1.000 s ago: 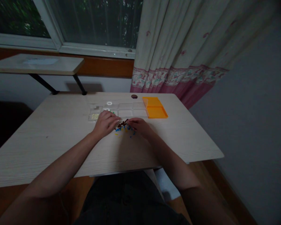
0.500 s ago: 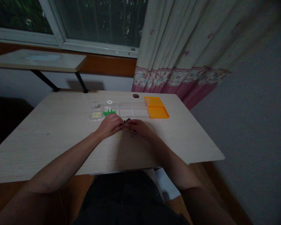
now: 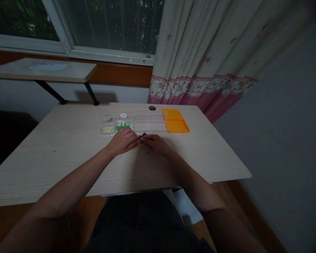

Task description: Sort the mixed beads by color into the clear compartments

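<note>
Fingers point(image 3: 134, 142) narrow, grip unclear: left hand point(image 3: 123, 141), right hand point(image 3: 157, 142) | dark pieces point(image 3: 143, 135) beside | pale sheet point(image 3: 48, 66) unreadable

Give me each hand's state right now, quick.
Left hand: curled; can't tell if it holds anything.
Right hand: also curled; can't tell if it holds anything.

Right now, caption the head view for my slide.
Bare hands close together over small multicoloured pieces, near clear rectangular plastic boxes and an orange plastic case.

Bright green small pieces point(image 3: 123, 125); pale yellow small pieces point(image 3: 108, 129); dark small pieces point(image 3: 142, 135); flat orange plastic box point(image 3: 177, 125); pale, wood-grained tabletop point(image 3: 76, 158); cream fabric curtain point(image 3: 189, 42), floral-banded above a pink hem point(image 3: 216, 100).
</note>
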A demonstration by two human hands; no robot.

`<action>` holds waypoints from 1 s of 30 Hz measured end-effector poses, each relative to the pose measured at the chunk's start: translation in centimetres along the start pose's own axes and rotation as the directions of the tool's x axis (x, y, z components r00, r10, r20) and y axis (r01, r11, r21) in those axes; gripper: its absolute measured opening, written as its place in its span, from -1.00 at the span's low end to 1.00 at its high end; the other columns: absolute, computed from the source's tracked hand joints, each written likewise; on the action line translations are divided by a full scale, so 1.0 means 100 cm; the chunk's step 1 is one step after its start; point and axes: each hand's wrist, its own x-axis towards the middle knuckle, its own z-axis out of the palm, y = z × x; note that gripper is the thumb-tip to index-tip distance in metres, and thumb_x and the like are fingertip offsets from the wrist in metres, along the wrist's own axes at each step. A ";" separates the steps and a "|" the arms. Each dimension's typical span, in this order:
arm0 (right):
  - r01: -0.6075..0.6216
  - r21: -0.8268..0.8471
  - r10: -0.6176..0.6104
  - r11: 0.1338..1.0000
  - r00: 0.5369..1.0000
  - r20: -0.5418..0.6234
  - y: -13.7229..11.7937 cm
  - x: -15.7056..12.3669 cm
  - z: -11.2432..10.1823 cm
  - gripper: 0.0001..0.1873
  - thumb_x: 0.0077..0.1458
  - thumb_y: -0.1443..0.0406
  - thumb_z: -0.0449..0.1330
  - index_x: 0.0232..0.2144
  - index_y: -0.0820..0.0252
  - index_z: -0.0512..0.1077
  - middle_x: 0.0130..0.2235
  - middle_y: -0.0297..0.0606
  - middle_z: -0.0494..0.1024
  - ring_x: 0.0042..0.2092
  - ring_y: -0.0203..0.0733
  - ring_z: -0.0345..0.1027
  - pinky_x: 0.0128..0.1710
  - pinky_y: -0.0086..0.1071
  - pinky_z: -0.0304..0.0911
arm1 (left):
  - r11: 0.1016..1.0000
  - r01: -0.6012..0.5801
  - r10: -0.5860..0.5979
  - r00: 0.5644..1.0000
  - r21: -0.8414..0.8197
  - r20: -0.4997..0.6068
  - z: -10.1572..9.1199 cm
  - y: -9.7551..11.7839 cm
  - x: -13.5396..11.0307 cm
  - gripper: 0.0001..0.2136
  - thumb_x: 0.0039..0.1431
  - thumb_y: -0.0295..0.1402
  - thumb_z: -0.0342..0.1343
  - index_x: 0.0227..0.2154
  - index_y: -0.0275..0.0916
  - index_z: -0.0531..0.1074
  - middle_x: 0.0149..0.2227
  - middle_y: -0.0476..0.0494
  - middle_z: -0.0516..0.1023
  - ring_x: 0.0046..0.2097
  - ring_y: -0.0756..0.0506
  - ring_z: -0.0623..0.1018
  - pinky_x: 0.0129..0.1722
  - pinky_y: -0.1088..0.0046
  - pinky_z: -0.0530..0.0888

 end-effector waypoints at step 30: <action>0.087 -0.716 -0.094 0.692 0.995 0.031 -0.012 -0.012 -0.011 -0.78 0.11 0.23 0.22 -0.18 0.07 0.56 -0.19 -0.26 0.57 -0.19 -0.21 0.43 -0.23 -0.44 0.24 | 0.840 0.540 -0.527 0.796 -0.043 -0.297 0.018 -0.053 -0.024 -0.74 0.25 -0.22 0.03 -0.29 -0.16 0.61 -0.22 -0.21 0.51 -0.09 -0.24 0.36 -0.07 0.12 0.30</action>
